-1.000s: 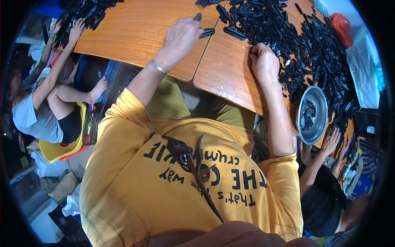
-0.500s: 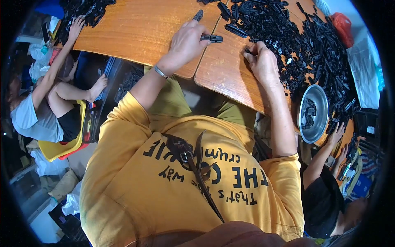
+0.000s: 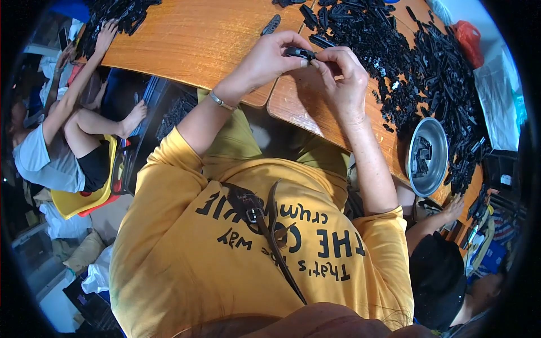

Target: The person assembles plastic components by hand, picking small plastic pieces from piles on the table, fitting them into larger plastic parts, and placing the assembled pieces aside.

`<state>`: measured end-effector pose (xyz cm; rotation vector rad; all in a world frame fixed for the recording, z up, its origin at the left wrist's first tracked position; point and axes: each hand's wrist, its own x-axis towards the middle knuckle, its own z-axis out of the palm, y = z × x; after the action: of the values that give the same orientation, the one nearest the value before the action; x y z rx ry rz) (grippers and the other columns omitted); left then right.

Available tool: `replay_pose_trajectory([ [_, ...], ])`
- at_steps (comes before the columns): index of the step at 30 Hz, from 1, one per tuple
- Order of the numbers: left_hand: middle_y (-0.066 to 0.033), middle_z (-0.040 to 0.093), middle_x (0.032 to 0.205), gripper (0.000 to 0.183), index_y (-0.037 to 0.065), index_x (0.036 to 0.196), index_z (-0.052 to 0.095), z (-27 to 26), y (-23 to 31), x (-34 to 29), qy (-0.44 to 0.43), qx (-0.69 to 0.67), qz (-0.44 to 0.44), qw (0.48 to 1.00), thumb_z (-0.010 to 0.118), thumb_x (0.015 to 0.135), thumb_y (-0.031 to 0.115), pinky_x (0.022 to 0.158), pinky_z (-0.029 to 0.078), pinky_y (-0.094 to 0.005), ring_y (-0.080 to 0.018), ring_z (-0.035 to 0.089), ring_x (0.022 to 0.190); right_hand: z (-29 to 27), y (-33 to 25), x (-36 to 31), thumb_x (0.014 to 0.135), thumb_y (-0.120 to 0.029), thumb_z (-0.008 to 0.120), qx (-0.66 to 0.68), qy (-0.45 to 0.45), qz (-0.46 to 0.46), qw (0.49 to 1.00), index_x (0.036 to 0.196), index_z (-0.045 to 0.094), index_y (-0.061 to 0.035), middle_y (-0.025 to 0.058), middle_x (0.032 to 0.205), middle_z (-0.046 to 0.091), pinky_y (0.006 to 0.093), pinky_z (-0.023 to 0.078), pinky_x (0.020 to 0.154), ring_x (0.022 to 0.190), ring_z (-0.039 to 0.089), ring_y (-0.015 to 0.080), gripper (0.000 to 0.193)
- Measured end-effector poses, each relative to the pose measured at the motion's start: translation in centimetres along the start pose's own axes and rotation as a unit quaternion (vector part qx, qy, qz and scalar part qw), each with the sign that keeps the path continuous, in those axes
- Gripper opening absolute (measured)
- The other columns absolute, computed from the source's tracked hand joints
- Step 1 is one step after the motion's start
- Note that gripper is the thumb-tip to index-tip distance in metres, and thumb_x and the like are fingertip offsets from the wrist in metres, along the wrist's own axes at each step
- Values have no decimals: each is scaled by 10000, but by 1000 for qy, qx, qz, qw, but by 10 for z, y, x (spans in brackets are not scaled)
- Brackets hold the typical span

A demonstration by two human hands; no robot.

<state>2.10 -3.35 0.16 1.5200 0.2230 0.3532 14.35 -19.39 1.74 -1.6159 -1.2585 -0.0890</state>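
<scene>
My left hand (image 3: 269,61) grips an elongated black plastic part (image 3: 298,53) between thumb and fingers, above the table edge. At the right end of that part, my right hand (image 3: 348,81) is closed in a pinch, its fingertips touching the part. A small black piece seems to be in that pinch, mostly hidden by the fingers. On the wooden table (image 3: 197,39), just beyond my left hand, lies a similar long black part (image 3: 271,25). A heap of small black plastic pieces (image 3: 377,42) spreads beyond and to the right of my right hand.
A metal bowl (image 3: 412,169) with black parts stands at the right table edge. Further right are a long pile of black parts (image 3: 451,101) and a red plastic bag (image 3: 469,42). One person (image 3: 51,163) sits at left; another (image 3: 437,270) works at right.
My right hand has moved left and away from the heap to meet the part in my left hand. My left hand has shifted slightly right. The co-worker's hand at right has moved lower.
</scene>
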Motion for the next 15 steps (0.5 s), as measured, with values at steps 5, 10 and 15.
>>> replay_pose_trajectory([
  [5,-17,688,1038,269,-6,1184,646,2,6,-1,-15,-9,-3,1000,683,922,-51,831,558,-219,-77,662,944,0,-5,3,789,48,821,-4,-4,-50,999,910,700,-24,104,931,691,317,574,636,791,709,232,185],
  [10,-18,691,1026,265,-4,1173,654,0,2,0,-20,0,10,1000,667,916,-65,812,557,-220,-80,663,939,0,-4,1,786,39,829,18,-11,-54,998,897,699,-22,95,931,692,313,571,629,792,705,215,181],
  [15,-16,688,1016,245,-2,1169,660,4,4,-3,-16,-8,0,1000,681,929,-47,805,551,-212,-76,657,934,0,1,1,789,47,823,13,-19,-48,999,898,703,-32,90,940,690,306,564,631,774,697,205,181],
])
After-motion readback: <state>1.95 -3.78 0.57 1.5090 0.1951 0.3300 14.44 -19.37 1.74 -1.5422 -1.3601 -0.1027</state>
